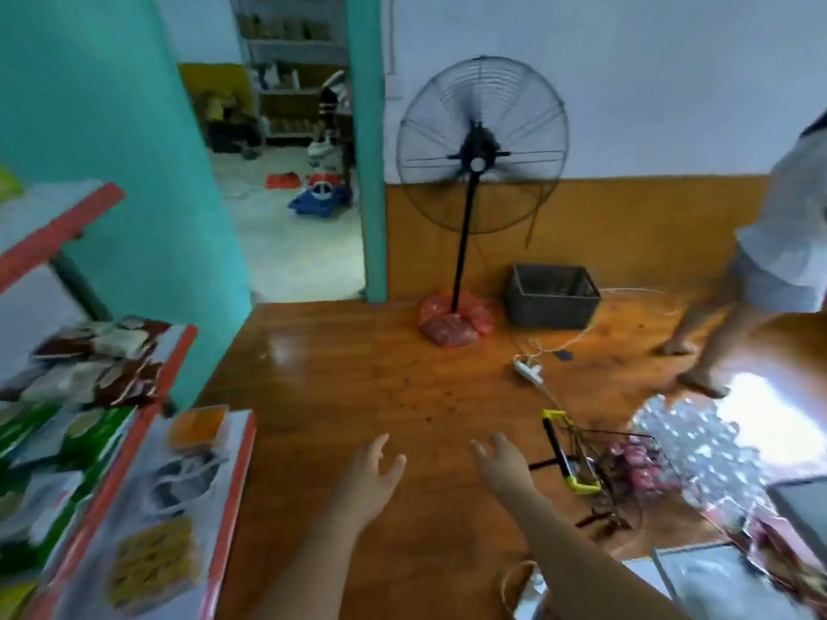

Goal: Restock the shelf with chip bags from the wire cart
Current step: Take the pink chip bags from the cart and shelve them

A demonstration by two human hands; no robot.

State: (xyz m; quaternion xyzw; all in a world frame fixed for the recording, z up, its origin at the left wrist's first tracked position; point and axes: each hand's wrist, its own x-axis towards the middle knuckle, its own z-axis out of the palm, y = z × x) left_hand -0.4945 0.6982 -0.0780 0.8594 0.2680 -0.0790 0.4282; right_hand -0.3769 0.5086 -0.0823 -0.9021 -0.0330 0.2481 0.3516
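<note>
Both hands are held out over the wooden floor, the left hand (373,478) and right hand (503,463) spread and holding nothing. The shelf (134,440) is seen at left, the wire cart (599,467) (pink chip bags (640,469) inside) at right. A standing fan (481,145) is seen beyond.

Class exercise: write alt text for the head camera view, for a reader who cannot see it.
Two empty hands, left hand and right hand, reach open over a wooden floor, between a snack shelf on the left and a wire cart on the right. A standing fan faces the wall behind.
</note>
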